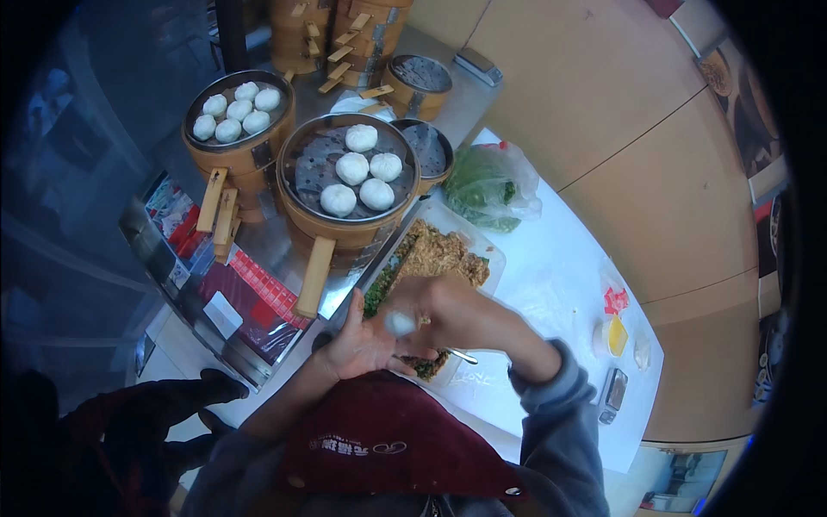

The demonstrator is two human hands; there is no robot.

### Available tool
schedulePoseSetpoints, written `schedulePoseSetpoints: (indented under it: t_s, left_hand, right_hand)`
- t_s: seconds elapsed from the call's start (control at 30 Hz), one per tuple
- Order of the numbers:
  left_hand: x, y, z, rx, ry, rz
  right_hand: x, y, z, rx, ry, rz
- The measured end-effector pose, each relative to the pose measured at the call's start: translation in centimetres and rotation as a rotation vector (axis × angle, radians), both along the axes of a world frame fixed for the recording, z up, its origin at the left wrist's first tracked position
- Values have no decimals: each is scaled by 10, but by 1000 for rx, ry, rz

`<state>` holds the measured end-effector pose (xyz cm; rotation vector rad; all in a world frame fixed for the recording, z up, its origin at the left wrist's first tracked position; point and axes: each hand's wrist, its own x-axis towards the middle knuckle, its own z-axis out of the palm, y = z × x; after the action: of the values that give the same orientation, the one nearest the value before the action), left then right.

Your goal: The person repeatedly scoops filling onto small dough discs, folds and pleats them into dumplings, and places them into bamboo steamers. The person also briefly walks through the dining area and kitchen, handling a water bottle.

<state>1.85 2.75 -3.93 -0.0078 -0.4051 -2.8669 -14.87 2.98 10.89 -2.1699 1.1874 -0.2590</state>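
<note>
My left hand [362, 346] is palm up with its fingers spread, near the front of the filling tray. A small white piece of dough [400, 323] shows between it and my right hand [433, 307], which bends over it; the fingertips are partly hidden. Behind them is a clear plastic tray [497, 262] of brown filling [439, 249] and chopped greens [378, 294]. A metal utensil handle [463, 357] juts over its right side. Several white buns [352, 168] sit spaced apart on the perforated liner of the nearer bamboo steamer [303, 220].
Another bamboo steamer [213, 155] holds several buns at the left. Stacked steamers [368, 39] and a scale [478, 64] stand farther back. A plastic bag of greens [491, 184], a yellow-and-white tub [610, 336] and a second scale [612, 395] are on the white table. A person's dark sleeve [161, 400] is at lower left.
</note>
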Motion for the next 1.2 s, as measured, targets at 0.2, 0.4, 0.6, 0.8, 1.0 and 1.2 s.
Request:
schedulePoseSetpoints:
  t_s: [0.2,0.4,0.6,0.8,1.0,1.2]
  left_hand:
    - [-5,-7,-15,-1261,-705,641]
    - [-5,-2,-19,-1496,-810,667]
    - [-9,-1,-22,-1404,-818,746]
    - [-5,3,-34,-1327,-833,645]
    - [1,2,-40,-1282,-708,574]
    - [2,3,-37,-1198,-732,586]
  right_hand:
    - [45,-125,11,-561,41,-217]
    - [87,-183,-23,-439,257,-180]
    - [58,-155,-5,-587,106,-127]
    - [-40,-29,-40,-881,-411,-583]
    - [-121,165,-188,-504,83,-1478]
    - [-155,294,-291,-493,447,-1480]
